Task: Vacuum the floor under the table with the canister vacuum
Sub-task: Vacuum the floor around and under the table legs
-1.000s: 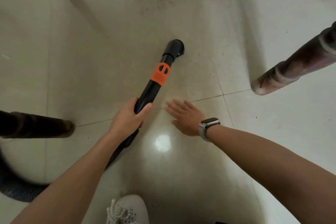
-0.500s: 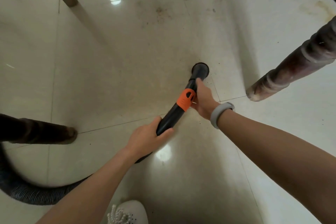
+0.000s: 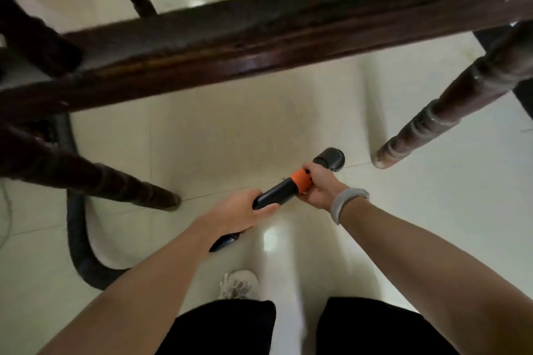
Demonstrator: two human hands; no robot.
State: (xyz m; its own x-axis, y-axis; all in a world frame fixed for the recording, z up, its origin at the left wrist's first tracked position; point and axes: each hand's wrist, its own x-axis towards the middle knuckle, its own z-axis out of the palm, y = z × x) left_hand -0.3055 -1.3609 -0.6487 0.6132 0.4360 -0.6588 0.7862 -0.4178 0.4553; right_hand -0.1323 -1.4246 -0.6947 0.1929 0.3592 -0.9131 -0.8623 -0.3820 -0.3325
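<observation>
- the vacuum wand runs on a diagonal, from near-left up to far-right, and ends in the round black nozzle, which sits at or just above the floor; i cannot tell whether it touches.
- the left hand is wrapped round the black tube at the wand's nearer end, fingers curled over it.
- the right hand grips further along, fingers closed round the orange collar just behind the nozzle, so it is the hand nearer the working end and, in my judgement, the one that steers.
- from both grips the nozzle lies ahead and to the right, along the wand's long axis; pushing along that line would carry it further under the table.
- the turned table leg stands just beside the nozzle on its right, foot close but apart from it; this is the tightest edge.
- a dark leg reaches the floor to the left, well apart from the nozzle.
- the dark wooden rail crosses the view above the far floor.
- open room is the pale tile between the two legs, to the far left of the nozzle.
- the ribbed hose loops on the floor at the left, behind the dark leg, and could snag on it if pulled.
</observation>
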